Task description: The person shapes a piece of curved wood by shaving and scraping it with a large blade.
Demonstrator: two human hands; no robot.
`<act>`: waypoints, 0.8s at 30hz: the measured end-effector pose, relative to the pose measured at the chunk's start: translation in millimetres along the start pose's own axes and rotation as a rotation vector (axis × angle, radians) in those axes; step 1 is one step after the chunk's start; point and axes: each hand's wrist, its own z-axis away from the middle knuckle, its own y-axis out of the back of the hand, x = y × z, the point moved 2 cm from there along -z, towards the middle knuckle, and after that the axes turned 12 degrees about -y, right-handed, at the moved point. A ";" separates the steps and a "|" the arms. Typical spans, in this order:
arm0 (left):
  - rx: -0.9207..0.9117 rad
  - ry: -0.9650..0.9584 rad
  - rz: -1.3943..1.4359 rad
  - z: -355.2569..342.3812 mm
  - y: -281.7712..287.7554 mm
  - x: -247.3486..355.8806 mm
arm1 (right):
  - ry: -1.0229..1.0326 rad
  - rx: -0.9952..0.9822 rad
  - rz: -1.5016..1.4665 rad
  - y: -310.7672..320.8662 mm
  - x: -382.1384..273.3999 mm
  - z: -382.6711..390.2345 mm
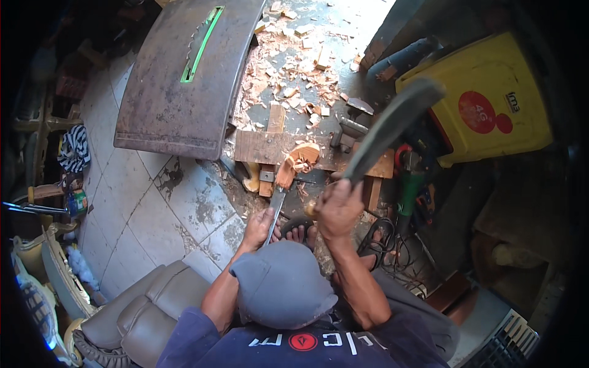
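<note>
My left hand (259, 228) is closed around a flat metal blade (277, 205), which slants away from me. At the blade's far end is a roughly carved, curved piece of reddish wood (286, 174) with curled shavings on it. This wood is at the near edge of a low wooden work board (251, 146). My right hand (340, 210) grips a machete (392, 126) by its handle, with a tan knob showing below the fist. The machete's broad, curved blade is raised up and to the right, apart from the wood and blurred by motion.
A table saw (165, 80) with a green blade slot stands at the far left. Wood chips (307, 61) cover the far floor. On the right are a metal vise (353, 127), a green angle grinder (407, 191) with cords, and a yellow plastic container (521, 67). Brown cushions (159, 300) lie near left.
</note>
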 end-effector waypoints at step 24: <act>0.003 -0.073 0.046 -7.3 22.9 -44.7 | 0.018 -0.144 0.309 -18.0 7.5 -1.8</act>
